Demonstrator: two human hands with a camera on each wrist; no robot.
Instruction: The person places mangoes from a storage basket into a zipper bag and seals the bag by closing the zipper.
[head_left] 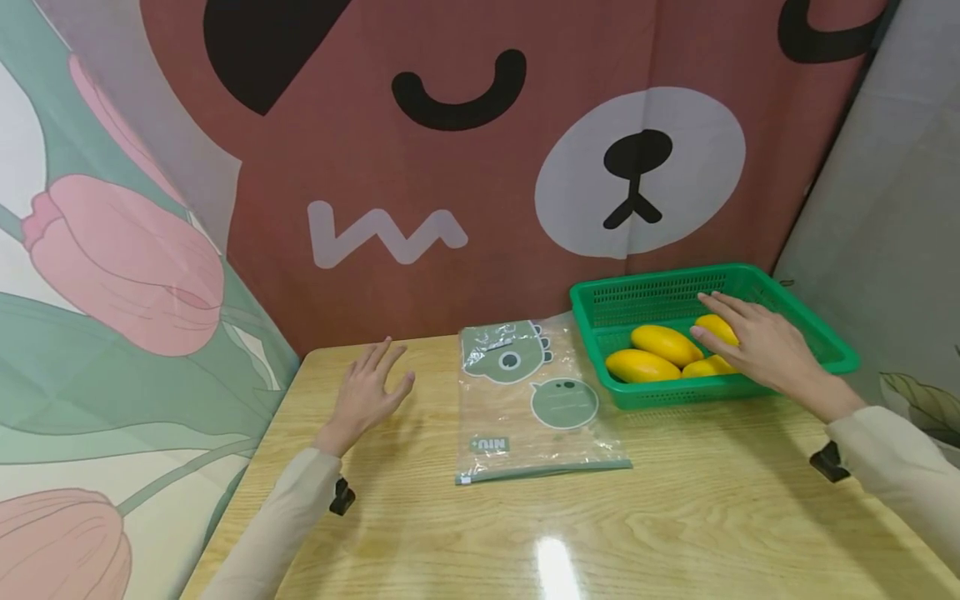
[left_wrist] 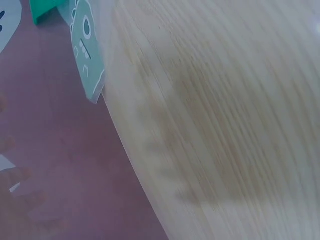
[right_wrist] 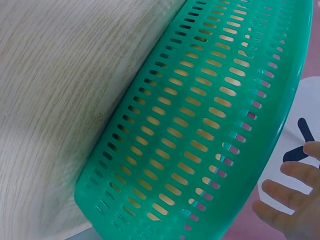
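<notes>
Several yellow mangoes [head_left: 666, 343] lie in a green plastic basket [head_left: 838, 360] at the right of the table. Over the basket my right hand [head_left: 772, 348] is held with its fingers extended, partly covering the mangoes; it grips nothing. In the right wrist view, the fingers [right_wrist: 295, 192] show beyond the rim of the slotted basket [right_wrist: 170, 130]. To the basket's left, a clear slider zip bag [head_left: 502, 417] with green cartoon prints lies flat. My left hand [head_left: 365, 393] is left of the bag, fingers spread, holding nothing and apart from the bag.
The light wooden table [head_left: 420, 533] meets a hanging brown cloth [head_left: 360, 300] with a bear face at its back edge. A flower-patterned cloth [head_left: 135, 267] hangs on the left, and a grey curtain [head_left: 892, 217] is on the right. Each wrist carries a small black camera.
</notes>
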